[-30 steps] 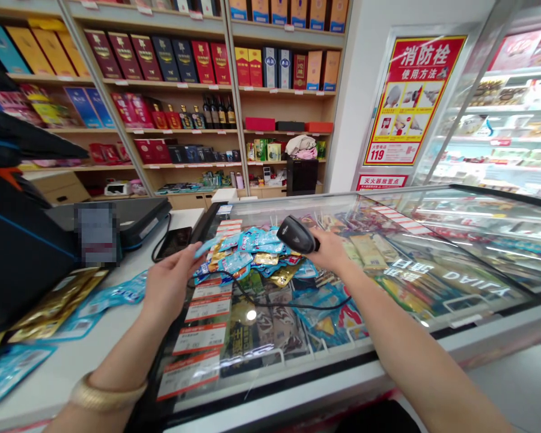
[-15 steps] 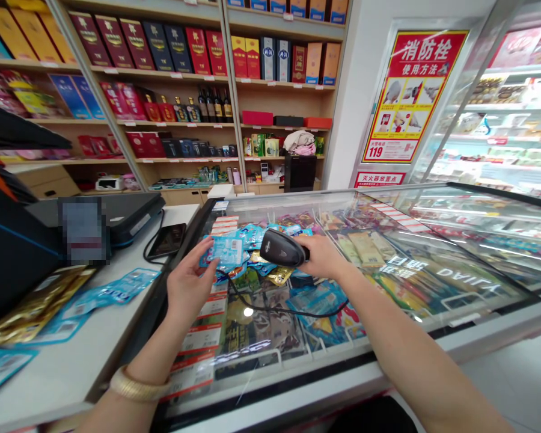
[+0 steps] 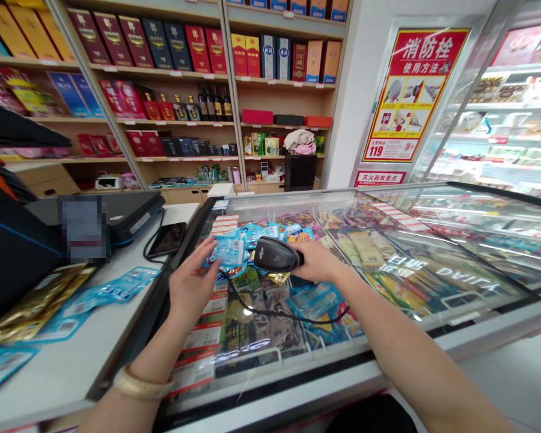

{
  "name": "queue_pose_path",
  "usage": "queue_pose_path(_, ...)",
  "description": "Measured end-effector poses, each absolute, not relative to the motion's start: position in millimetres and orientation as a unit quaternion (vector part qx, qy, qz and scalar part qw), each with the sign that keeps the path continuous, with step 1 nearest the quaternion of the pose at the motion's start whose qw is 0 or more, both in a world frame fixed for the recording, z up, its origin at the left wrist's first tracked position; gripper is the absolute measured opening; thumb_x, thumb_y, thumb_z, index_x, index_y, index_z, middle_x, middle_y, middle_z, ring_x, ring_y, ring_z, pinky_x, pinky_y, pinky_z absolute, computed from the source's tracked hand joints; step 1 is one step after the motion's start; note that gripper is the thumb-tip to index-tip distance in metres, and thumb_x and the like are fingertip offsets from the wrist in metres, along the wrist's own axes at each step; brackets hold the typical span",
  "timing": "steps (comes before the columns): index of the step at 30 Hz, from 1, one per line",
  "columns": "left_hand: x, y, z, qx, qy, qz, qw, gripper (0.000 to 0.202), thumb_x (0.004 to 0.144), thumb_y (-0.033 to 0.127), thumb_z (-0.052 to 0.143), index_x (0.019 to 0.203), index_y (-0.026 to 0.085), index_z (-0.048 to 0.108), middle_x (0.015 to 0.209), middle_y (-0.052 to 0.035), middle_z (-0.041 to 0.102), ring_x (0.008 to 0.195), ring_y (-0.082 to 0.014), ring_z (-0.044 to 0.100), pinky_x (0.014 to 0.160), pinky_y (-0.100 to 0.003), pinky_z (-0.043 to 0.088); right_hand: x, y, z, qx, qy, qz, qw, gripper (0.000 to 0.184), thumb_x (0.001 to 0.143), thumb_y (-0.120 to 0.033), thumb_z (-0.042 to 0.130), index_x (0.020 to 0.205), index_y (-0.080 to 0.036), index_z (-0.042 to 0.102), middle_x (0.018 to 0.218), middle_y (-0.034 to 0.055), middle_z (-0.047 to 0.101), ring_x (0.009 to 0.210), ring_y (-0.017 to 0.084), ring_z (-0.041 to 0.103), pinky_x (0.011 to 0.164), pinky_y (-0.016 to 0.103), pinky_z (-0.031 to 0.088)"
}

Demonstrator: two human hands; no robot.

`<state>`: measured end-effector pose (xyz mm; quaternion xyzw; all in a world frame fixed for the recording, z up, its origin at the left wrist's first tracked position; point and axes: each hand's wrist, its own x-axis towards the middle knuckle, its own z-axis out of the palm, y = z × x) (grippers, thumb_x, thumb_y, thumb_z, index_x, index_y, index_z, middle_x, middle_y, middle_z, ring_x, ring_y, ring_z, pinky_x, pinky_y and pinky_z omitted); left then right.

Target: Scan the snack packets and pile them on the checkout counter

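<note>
My left hand (image 3: pixel 193 279) pinches a blue snack packet (image 3: pixel 229 251) by its left side, its barcode label turned up. In my right hand (image 3: pixel 315 261) is a black barcode scanner (image 3: pixel 277 255), gripped by its handle, its head close to the right edge of that packet. Beneath both lies a pile of blue packets (image 3: pixel 256 233) and a gold packet (image 3: pixel 279 278) on the glass top of a chest freezer (image 3: pixel 270 334). From the scanner a black cable (image 3: pixel 293 314) loops over the glass. My right fingers are partly hidden behind the handle.
On the white counter (image 3: pixel 117 328) at left lie gold packets (image 3: pixel 40 300), more blue packets (image 3: pixel 112 288) and a black phone (image 3: pixel 170 238). A dark checkout machine (image 3: pixel 13 240) stands at far left. Shelves of boxed bottles (image 3: pixel 157 45) line the back wall.
The scanner in my right hand has shifted slightly left, closer to the packet. My left hand and its packet have moved a little to the right.
</note>
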<state>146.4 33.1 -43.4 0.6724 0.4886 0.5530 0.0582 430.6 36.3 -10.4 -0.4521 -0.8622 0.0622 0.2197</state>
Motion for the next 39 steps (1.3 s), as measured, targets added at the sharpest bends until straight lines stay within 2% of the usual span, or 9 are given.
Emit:
queue_pose_path(6,147,33,-45,0.669,0.487,0.557,0.071,0.039,0.082,0.038,0.061,0.117,0.020,0.067,0.134,-0.0094,0.062,0.118,-0.0256,0.062,0.076,-0.031,0.060,431,37,-11,-0.461,-0.861,0.050,0.210,0.022,0.076,-0.034,0.064,0.092,-0.021,0.070,0.086,0.0052,0.073,0.083,0.023,0.068,0.067,0.026,0.040)
queue_pose_path(10,148,32,-43,0.670,0.489,0.553,0.075,0.039,0.082,0.038,0.060,0.116,0.020,0.067,0.133,-0.0089,0.063,0.119,-0.0251,0.062,0.078,-0.032,0.060,430,37,-11,-0.457,-0.861,0.062,0.213,0.025,0.077,-0.034,0.064,0.097,-0.022,0.070,0.088,0.0046,0.074,0.084,0.022,0.067,0.068,0.025,0.040)
queue_pose_path(16,147,31,-44,0.663,0.500,0.551,0.085,0.041,0.082,0.039,0.061,0.118,0.020,0.067,0.136,-0.0097,0.061,0.119,-0.0257,0.061,0.079,-0.034,0.060,430,37,-12,-0.458,-0.860,0.053,0.218,0.022,0.076,-0.033,0.065,0.095,-0.021,0.070,0.087,0.0044,0.073,0.084,0.022,0.066,0.069,0.025,0.042)
queue_pose_path(22,152,35,-49,0.608,0.501,0.589,0.180,0.046,0.080,0.038,0.064,0.121,0.017,0.065,0.139,-0.0124,0.058,0.120,-0.0257,0.061,0.094,-0.037,0.056,440,42,-10,-0.542,-0.797,0.017,0.267,0.026,0.076,-0.032,0.066,0.101,-0.023,0.069,0.093,0.0046,0.074,0.089,0.023,0.067,0.072,0.026,0.044)
queue_pose_path(25,159,39,-45,0.574,0.514,0.589,0.244,0.048,0.080,0.035,0.064,0.123,0.015,0.064,0.133,-0.0142,0.062,0.115,-0.0259,0.064,0.097,-0.041,0.053,450,47,-10,-0.598,-0.747,-0.013,0.292,0.031,0.077,-0.034,0.066,0.106,-0.024,0.069,0.093,0.0052,0.074,0.089,0.025,0.068,0.072,0.028,0.045)
queue_pose_path(30,178,56,-33,0.619,0.502,0.537,0.276,0.057,0.080,0.032,0.061,0.133,0.013,0.056,0.113,-0.0127,0.072,0.096,-0.0243,0.070,0.085,-0.041,0.058,460,51,-11,-0.642,-0.702,-0.039,0.306,0.043,0.077,-0.039,0.064,0.118,-0.024,0.067,0.093,0.0074,0.074,0.087,0.026,0.068,0.070,0.029,0.046)
queue_pose_path(33,192,72,-30,0.684,0.485,0.499,0.219,0.059,0.081,0.028,0.056,0.137,0.013,0.051,0.123,-0.0145,0.067,0.110,-0.0265,0.066,0.096,-0.045,0.052,461,52,-12,-0.648,-0.696,-0.044,0.306,0.045,0.078,-0.038,0.063,0.120,-0.024,0.066,0.092,0.0071,0.074,0.088,0.026,0.068,0.070,0.029,0.047)
queue_pose_path(36,205,79,-31,0.748,0.472,0.441,0.154,0.062,0.080,0.023,0.053,0.141,0.016,0.047,0.144,-0.0161,0.051,0.134,-0.0290,0.048,0.112,-0.051,0.036,461,53,-13,-0.645,-0.699,-0.048,0.304,0.045,0.078,-0.038,0.063,0.122,-0.025,0.065,0.091,0.0065,0.074,0.088,0.026,0.068,0.071,0.029,0.047)
queue_pose_path(39,210,72,-35,0.780,0.486,0.378,0.110,0.067,0.082,0.022,0.051,0.147,0.021,0.038,0.153,-0.0152,0.040,0.144,-0.0326,0.032,0.115,-0.063,0.022,460,52,-11,-0.646,-0.703,-0.051,0.294,0.044,0.078,-0.038,0.063,0.121,-0.025,0.065,0.091,0.0063,0.075,0.088,0.027,0.069,0.071,0.030,0.047)
